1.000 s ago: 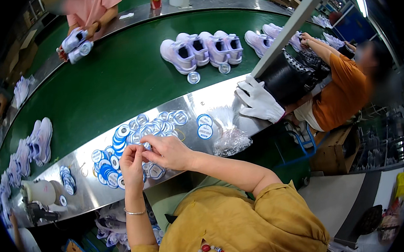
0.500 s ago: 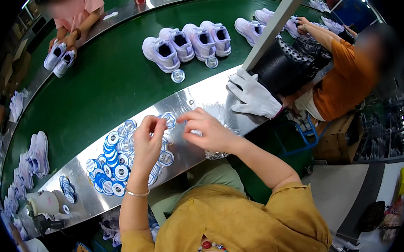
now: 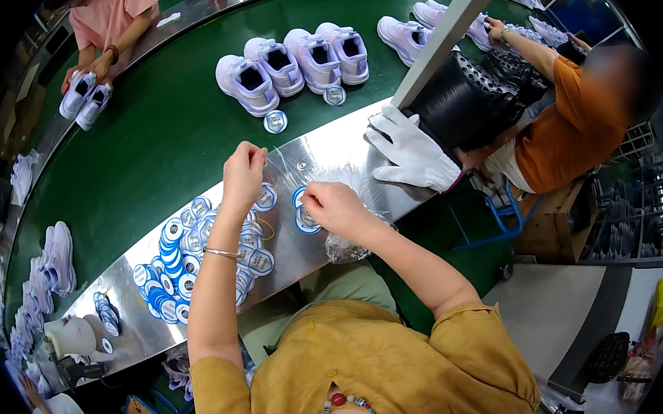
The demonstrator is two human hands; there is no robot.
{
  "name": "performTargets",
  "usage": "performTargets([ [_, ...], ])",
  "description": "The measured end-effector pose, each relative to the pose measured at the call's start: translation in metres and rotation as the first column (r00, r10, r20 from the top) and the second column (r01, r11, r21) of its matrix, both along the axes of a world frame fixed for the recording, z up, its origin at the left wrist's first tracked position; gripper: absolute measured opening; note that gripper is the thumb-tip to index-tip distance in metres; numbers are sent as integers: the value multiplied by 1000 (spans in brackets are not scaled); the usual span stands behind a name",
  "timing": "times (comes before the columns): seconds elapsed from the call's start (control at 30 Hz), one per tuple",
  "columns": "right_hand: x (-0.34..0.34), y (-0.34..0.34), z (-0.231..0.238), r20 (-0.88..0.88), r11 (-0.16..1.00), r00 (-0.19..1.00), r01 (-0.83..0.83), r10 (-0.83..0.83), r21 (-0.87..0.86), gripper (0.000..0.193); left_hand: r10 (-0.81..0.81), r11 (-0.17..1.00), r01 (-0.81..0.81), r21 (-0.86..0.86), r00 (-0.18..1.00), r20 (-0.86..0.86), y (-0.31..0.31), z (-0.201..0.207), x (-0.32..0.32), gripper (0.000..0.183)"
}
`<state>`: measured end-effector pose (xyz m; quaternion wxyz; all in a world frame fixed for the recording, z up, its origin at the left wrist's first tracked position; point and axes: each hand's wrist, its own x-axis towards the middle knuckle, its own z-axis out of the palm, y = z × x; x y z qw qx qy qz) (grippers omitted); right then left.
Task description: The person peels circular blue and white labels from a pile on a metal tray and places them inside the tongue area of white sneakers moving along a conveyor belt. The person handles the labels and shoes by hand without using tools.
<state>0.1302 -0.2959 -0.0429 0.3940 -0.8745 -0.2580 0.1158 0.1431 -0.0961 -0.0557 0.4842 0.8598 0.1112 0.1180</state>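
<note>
My left hand (image 3: 243, 175) is raised over the metal ledge (image 3: 320, 150), fingers pinched on a thin clear string. My right hand (image 3: 331, 205) is closed just beside a round blue-and-white tag (image 3: 302, 220) lying on the ledge, and seems to pinch the other end of the string. A heap of the same round tags (image 3: 188, 251) lies under and left of my left wrist. A clear plastic bag (image 3: 343, 246) sits under my right wrist.
Several lilac-white sneakers (image 3: 291, 62) stand on the green conveyor belt (image 3: 150, 143), two tags before them. A pair of white gloves (image 3: 412, 151) lies on the ledge. A person in orange (image 3: 571, 113) works at right, another in pink (image 3: 115, 22) at top left.
Both hands have lifted from the tag heap and moved apart, the left going up and away from the right. The view has shifted, so the sneakers sit lower in the picture.
</note>
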Motion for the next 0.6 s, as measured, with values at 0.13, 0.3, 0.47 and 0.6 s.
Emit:
performTargets([
  [0.13, 10, -16, 5, 97, 991, 993, 53, -65, 120, 15, 23, 999, -20, 43, 998, -61, 5, -7, 8, 21],
  [0.3, 52, -46, 6, 133, 980, 971, 191, -198, 65, 16, 108, 885, -185, 427, 974, 198, 0, -14, 9, 20],
  [0.47, 62, -39, 4, 71, 966, 988, 146, -133, -215, 18, -47, 903, -135, 408, 913, 404, -49, 20, -19, 21],
  [0.6, 71, -37, -17, -31, 989, 993, 112, -116, -101, 18, -330, 903, 212, 373, 899, 287, -99, 3, -58, 29],
])
